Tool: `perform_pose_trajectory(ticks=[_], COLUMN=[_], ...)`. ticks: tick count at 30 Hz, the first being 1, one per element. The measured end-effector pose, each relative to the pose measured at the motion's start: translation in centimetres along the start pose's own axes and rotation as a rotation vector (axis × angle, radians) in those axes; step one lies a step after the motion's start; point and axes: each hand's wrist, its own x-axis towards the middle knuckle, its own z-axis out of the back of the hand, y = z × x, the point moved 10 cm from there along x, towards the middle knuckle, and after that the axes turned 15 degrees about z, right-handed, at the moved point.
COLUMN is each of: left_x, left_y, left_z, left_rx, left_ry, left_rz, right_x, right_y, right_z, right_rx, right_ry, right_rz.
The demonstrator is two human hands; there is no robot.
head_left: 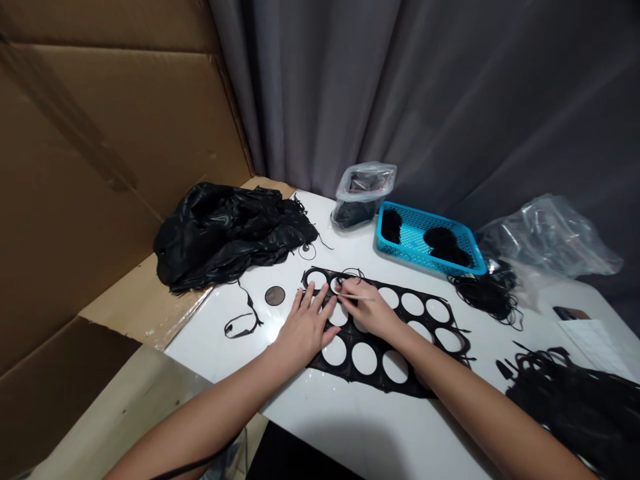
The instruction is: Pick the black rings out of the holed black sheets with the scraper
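A black rubbery sheet with rows of large round holes lies flat on the white table. Its left end is pressed down by my left hand, whose fingers are spread. My right hand is closed in a pinch around a thin silvery tool, possibly tweezers, over a hole in the sheet's far row. A thin black ring or strand shows just beyond the right fingertips; whether it is gripped is unclear. Left of the sheet lie a dark round disc and a looped black scrap.
A heap of black sheeting sits at the back left beside cardboard. Behind the sheet stand a clear bag and a blue basket holding black rings. Black strands, a clear plastic bag and black strips lie rightward.
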Motion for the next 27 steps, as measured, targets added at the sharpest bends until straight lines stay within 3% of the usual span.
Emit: perform_pose_trajectory(ticks=[3, 8, 10, 15, 17, 19, 23, 27], left_x=[-0.1, -0.3, -0.3, -0.4, -0.5, -0.6, -0.9, -1.2], left_y=[0.0, 0.0, 0.0, 0.1, 0.1, 0.1, 1.3, 2.5], left_z=[0.0, 0.2, 0.2, 0.1, 0.1, 0.4, 1.3, 1.5], left_rx=[-0.002, -0.001, 0.004, 0.003, 0.0, 0.001, 0.009, -0.01], left_ry=[-0.01, -0.013, -0.012, -0.032, -0.048, -0.07, -0.123, -0.142], left_rz=[0.003, 0.004, 0.004, 0.015, 0.011, 0.006, 0.053, 0.064], right_x=[0.3, -1.8, -3.1, -5.3, -5.7, -5.0, -2.3, 1.2], right_y=[-0.6, -7.5, -9.7, -12.3, -12.7, -12.8, -10.9, -6.6], right_z=[0.8, 8.7, 10.2, 10.8, 10.4, 9.1, 4.7, 0.1], right_rx=[-0.213, -0.397, -0.321, -0.001, 0.121, 0.243, 0.457, 0.522], right_ry=[0.01, -0.391, -0.472, -0.675, -0.743, -0.723, -0.576, -0.301], right_rz=[0.05, -0.352, -0.487, -0.66, -0.694, -0.695, -0.635, -0.428])
